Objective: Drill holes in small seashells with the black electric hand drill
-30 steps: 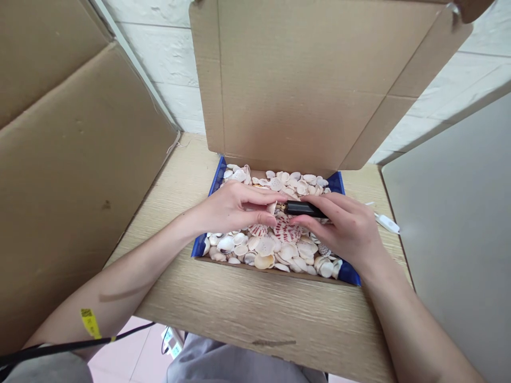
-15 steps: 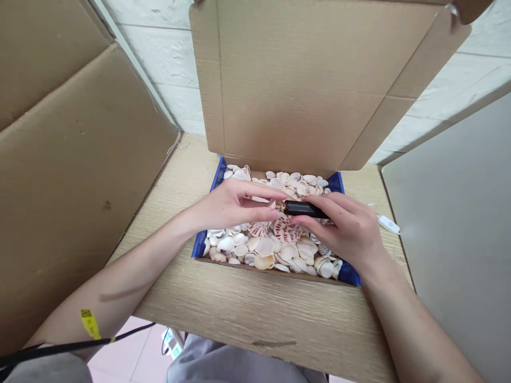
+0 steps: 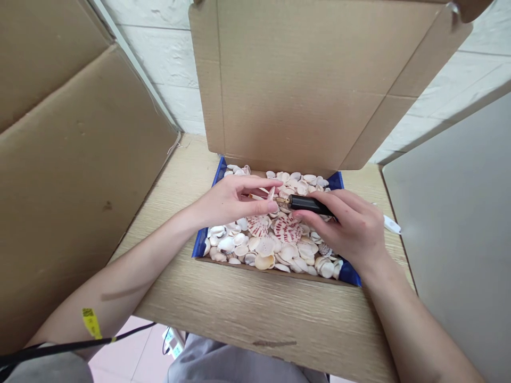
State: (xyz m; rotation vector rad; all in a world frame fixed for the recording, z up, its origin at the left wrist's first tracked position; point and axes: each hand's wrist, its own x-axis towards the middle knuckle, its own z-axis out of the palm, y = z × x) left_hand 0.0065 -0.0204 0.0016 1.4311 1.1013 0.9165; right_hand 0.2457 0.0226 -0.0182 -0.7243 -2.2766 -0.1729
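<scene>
A shallow blue-edged box point(image 3: 346, 272) full of pale seashells sits on the wooden table point(image 3: 259, 314). My left hand point(image 3: 227, 202) hovers over the shells and pinches a small shell point(image 3: 271, 193) between thumb and fingers. My right hand point(image 3: 351, 229) is closed round a black pen-like tool point(image 3: 305, 204). The tool's brass tip points left and meets the small shell. Two larger red-striped shells point(image 3: 281, 229) lie just below both hands.
The box's cardboard lid point(image 3: 311, 80) stands open behind the shells. A large cardboard sheet point(image 3: 72, 159) leans on the left, a grey panel point(image 3: 459, 223) stands on the right. A white cord switch point(image 3: 392, 225) lies by my right hand. A black cable point(image 3: 80, 343) crosses my left forearm.
My left hand has lifted the small shell slightly and spread its upper fingers. My right hand with the tool has shifted a little right and up; the tip stays at the shell.
</scene>
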